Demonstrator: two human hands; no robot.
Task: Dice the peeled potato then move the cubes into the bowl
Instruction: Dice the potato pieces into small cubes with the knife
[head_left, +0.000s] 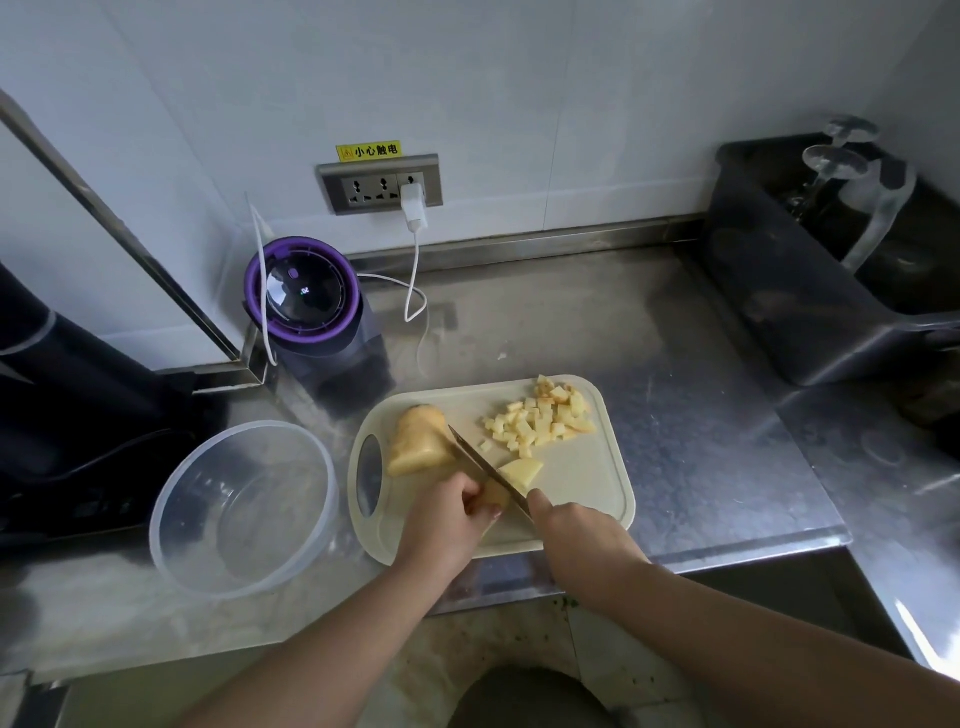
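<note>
Steel desk (701, 415) carries everything, and the layout looks chosen for the job. Its biggest item, the clear bowl (244, 514), sits just left of the cutting board (587, 493) with no potato in it, likely kept close so the cubes have a short trip. On the board's left end lies the large uncut potato chunk (418, 441), parked clear of the work. The left hand (447, 519) curls its fingers over a small potato piece (496, 498), pinning it, knuckles toward the blade, probably as a guard. The right hand (576, 535) is wrapped round the handle of the knife (483, 465), whose blade slants across the board between that piece and a flat slice (521, 472). Finished cubes (540, 418) are heaped at the far right corner, out of the cutting lane. I judge dicing about half done, transfer not yet begun.
</note>
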